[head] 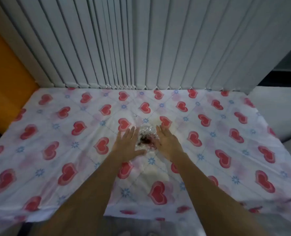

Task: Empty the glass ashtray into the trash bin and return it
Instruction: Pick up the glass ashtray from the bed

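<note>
1. Work surface: a table covered by a heart-print cloth (59,133) fills the lower half of the head view. Vertical blinds (141,40) hang along its far edge, at 12 o'clock from the person.
2. Task object: the glass ashtray (146,137) stands upright on the cloth near the table's centre. Dark residue, taken to be ash, lies in its bowl, so the ashtray is judged still full.
3. Left hand (126,144): it sits at 9 o'clock of the ashtray, palm down, fingers spread and pointing to 12 o'clock. The thumb reaches toward the near rim at about 6 o'clock. The hand is spread wide and holds nothing.
4. Right hand (167,142): it sits at 3 o'clock of the ashtray, fingers extended, inner edge just beside the rim. It also grasps nothing. Whether either hand touches the glass cannot be told, as the view is blurred there.
5. Step in hand: this is judged to be the approach to the pick-up, the 1st step. The ashtray is not yet lifted.
6. Next move: both hands need to close on opposite sides of the rim, then lift while keeping the bowl level so the residue does not spill onto the cloth.
7. Destination: the trash bin is not in view; its direction cannot be stated.
</note>
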`<action>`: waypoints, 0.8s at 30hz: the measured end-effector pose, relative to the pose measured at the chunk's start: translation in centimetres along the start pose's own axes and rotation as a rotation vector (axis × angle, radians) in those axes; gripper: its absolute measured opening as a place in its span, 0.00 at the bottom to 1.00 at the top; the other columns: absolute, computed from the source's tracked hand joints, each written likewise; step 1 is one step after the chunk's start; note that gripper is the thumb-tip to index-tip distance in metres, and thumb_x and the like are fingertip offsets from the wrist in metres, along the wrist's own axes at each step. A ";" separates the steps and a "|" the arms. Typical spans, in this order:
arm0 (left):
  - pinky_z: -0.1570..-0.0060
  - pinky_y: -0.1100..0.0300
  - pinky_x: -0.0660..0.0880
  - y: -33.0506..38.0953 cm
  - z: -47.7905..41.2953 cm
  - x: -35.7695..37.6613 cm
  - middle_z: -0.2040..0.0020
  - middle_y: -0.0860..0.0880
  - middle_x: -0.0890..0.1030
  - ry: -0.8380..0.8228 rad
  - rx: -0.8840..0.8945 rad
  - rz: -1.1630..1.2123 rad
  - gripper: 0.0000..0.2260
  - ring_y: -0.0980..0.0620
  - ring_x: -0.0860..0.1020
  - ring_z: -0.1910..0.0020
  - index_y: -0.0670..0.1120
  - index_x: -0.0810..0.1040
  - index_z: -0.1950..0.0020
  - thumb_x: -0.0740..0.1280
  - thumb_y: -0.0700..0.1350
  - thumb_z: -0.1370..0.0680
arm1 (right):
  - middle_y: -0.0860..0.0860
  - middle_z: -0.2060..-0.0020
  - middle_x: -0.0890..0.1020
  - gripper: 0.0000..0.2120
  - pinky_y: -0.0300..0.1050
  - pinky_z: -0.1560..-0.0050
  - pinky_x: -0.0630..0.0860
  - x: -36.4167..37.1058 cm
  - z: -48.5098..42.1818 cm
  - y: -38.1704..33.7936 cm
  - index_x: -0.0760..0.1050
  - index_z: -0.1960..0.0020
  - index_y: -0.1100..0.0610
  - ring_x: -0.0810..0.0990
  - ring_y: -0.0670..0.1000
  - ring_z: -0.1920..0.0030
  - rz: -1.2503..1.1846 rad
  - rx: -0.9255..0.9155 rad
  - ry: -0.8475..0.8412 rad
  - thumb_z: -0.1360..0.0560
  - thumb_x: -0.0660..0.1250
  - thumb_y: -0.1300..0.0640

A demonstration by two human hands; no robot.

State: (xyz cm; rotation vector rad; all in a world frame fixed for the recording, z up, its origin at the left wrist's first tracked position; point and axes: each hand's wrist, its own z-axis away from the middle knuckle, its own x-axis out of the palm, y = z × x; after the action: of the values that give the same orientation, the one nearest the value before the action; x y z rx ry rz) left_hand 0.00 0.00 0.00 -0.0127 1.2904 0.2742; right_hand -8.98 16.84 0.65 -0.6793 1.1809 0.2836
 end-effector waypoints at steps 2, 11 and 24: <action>0.24 0.41 0.41 -0.1 -0.5 0.5 0.20 0.43 0.41 -0.031 -0.009 -0.007 0.47 0.45 0.44 0.21 0.44 0.37 0.22 0.54 0.71 0.26 | 0.55 0.21 0.49 0.28 0.57 0.24 0.54 0.5 -0.2 0.0 0.44 0.22 0.55 0.47 0.56 0.22 -0.016 0.019 -0.023 0.18 0.49 0.49; 0.25 0.42 0.41 -0.1 -2.1 0.8 0.20 0.43 0.40 -0.058 -0.018 0.016 0.53 0.46 0.42 0.21 0.43 0.35 0.22 0.62 0.70 0.30 | 0.56 0.24 0.60 0.29 0.55 0.27 0.63 2.0 -0.8 -0.2 0.48 0.22 0.54 0.59 0.58 0.25 -0.085 0.054 -0.004 0.19 0.54 0.52; 0.22 0.47 0.45 2.9 -0.7 -1.5 0.20 0.42 0.52 0.035 -0.054 0.091 0.53 0.46 0.51 0.21 0.42 0.41 0.21 0.69 0.66 0.31 | 0.56 0.27 0.66 0.26 0.56 0.28 0.64 0.8 0.4 -1.3 0.56 0.23 0.54 0.66 0.57 0.29 -0.581 0.234 0.187 0.20 0.57 0.58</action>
State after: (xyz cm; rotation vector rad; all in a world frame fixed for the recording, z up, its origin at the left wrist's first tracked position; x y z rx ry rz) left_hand -1.60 2.41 1.61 -0.0051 1.3196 0.3885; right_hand -7.69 15.98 0.46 -0.8206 1.1178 -0.4077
